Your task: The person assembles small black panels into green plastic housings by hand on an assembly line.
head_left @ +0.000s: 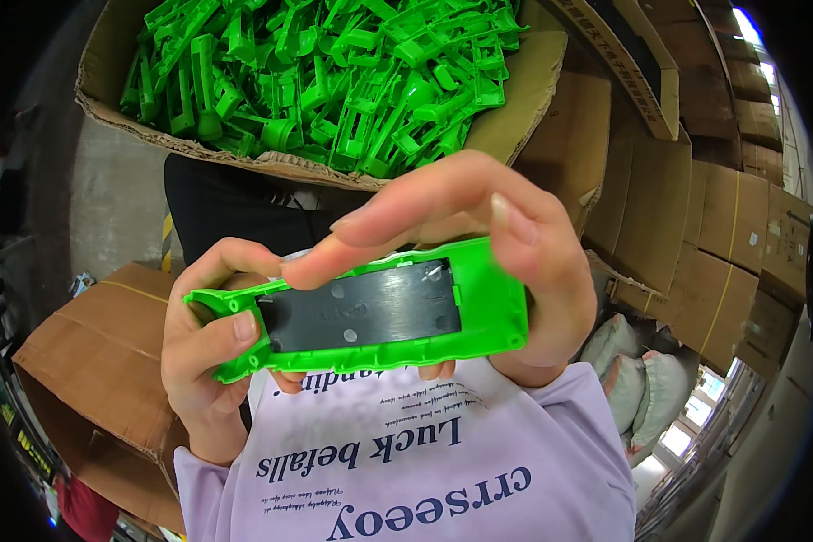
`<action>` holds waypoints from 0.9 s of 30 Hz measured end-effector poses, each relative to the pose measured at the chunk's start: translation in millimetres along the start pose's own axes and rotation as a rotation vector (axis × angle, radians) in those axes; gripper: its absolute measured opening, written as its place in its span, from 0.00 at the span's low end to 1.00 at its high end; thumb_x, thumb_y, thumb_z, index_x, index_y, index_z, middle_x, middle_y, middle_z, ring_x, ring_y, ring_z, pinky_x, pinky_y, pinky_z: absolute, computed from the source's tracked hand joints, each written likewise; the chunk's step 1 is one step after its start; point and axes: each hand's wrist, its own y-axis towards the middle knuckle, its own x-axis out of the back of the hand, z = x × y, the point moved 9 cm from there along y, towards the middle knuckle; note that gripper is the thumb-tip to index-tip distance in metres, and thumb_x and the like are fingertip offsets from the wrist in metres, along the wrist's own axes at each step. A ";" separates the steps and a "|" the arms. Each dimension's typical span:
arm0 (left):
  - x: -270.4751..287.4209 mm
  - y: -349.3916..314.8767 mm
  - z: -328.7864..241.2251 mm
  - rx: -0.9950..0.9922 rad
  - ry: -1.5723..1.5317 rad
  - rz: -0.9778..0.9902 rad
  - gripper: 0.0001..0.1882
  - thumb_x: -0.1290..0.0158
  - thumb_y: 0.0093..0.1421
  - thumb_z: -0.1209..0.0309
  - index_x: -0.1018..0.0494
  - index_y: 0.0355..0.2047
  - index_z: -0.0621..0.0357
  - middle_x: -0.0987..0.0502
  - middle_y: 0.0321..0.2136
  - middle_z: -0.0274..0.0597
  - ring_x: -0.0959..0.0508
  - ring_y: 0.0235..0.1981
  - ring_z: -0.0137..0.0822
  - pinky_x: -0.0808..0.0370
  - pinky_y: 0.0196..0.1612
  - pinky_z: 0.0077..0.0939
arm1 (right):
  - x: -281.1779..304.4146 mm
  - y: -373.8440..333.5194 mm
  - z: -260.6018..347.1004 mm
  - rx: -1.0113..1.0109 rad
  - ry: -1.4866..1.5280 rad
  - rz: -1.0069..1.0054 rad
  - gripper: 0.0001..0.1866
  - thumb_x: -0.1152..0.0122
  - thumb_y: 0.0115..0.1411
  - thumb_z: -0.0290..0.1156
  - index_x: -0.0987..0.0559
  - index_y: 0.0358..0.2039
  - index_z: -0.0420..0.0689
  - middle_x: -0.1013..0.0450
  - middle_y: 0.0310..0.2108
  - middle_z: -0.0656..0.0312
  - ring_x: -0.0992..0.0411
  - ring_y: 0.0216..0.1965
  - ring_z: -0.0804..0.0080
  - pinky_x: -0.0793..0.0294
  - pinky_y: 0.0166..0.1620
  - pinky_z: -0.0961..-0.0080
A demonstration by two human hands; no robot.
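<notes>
A bright green plastic housing [490,303] is held up in front of my light shirt, its hollow inner side in view. Within it lies a flat black plastic panel [370,312]. At the narrow left end my left hand [200,348] grips the housing, thumb on the inner side and a finger along the upper edge. Around the wide right end my right hand [551,257] is closed, with fingers stretched over the upper edge toward the left hand. Some fingertips of both hands show below the lower edge; the rest of those fingers are hidden behind the housing.
Beyond my hands stands an open cardboard box [108,104] heaped with loose green plastic parts [334,81]. Another brown carton [90,352] is at the left. Stacked cartons [723,217] line the right side, with white sacks [655,397] below them.
</notes>
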 end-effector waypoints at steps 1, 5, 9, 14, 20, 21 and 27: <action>-2.0 -0.9 0.2 -0.005 -0.042 0.008 0.21 0.48 0.51 0.75 0.38 0.44 0.74 0.25 0.29 0.63 0.20 0.20 0.46 0.19 0.18 0.32 | 1.9 -0.3 1.1 0.000 0.004 -0.023 0.22 0.63 0.61 0.33 0.29 0.43 0.25 0.26 0.39 0.41 0.27 0.44 0.57 0.30 0.51 0.67; -3.6 -0.6 2.0 0.008 -0.061 -0.015 0.21 0.48 0.51 0.75 0.38 0.44 0.74 0.25 0.29 0.64 0.20 0.19 0.48 0.20 0.17 0.33 | 3.1 -1.4 7.6 0.071 -0.039 -0.002 0.23 0.65 0.63 0.34 0.29 0.43 0.25 0.26 0.38 0.40 0.26 0.43 0.55 0.30 0.50 0.65; -3.7 -0.3 2.7 0.009 -0.045 -0.025 0.21 0.47 0.51 0.74 0.38 0.43 0.75 0.25 0.30 0.65 0.21 0.18 0.47 0.20 0.17 0.33 | 4.5 -1.3 3.9 0.078 0.003 -0.017 0.23 0.65 0.64 0.35 0.28 0.42 0.25 0.26 0.37 0.41 0.26 0.43 0.55 0.30 0.50 0.65; -6.3 -0.6 4.0 0.009 -0.053 -0.046 0.21 0.47 0.51 0.74 0.38 0.42 0.76 0.25 0.28 0.64 0.21 0.17 0.47 0.21 0.16 0.31 | 3.7 -3.8 4.7 0.072 0.041 -0.049 0.22 0.64 0.65 0.34 0.28 0.41 0.26 0.26 0.37 0.43 0.26 0.42 0.57 0.29 0.49 0.67; -9.4 1.0 5.0 0.020 -0.092 -0.037 0.21 0.46 0.51 0.74 0.38 0.42 0.76 0.25 0.26 0.64 0.21 0.16 0.47 0.21 0.17 0.31 | 4.2 -5.5 6.7 0.064 0.024 -0.075 0.21 0.61 0.66 0.35 0.27 0.41 0.27 0.26 0.36 0.45 0.25 0.41 0.59 0.28 0.48 0.67; -8.6 1.0 5.8 0.028 -0.106 -0.036 0.21 0.47 0.51 0.74 0.38 0.42 0.76 0.25 0.26 0.64 0.21 0.16 0.47 0.21 0.17 0.32 | 4.5 -5.3 6.0 0.064 0.025 -0.075 0.21 0.61 0.66 0.35 0.27 0.41 0.27 0.26 0.36 0.45 0.25 0.41 0.59 0.28 0.48 0.67; -6.3 -1.1 1.5 -0.050 -0.010 -0.064 0.21 0.45 0.52 0.75 0.37 0.43 0.73 0.24 0.28 0.60 0.21 0.19 0.44 0.22 0.18 0.30 | 3.4 -1.7 3.9 0.051 0.042 -0.080 0.22 0.62 0.66 0.38 0.27 0.42 0.29 0.26 0.38 0.45 0.25 0.40 0.62 0.27 0.45 0.67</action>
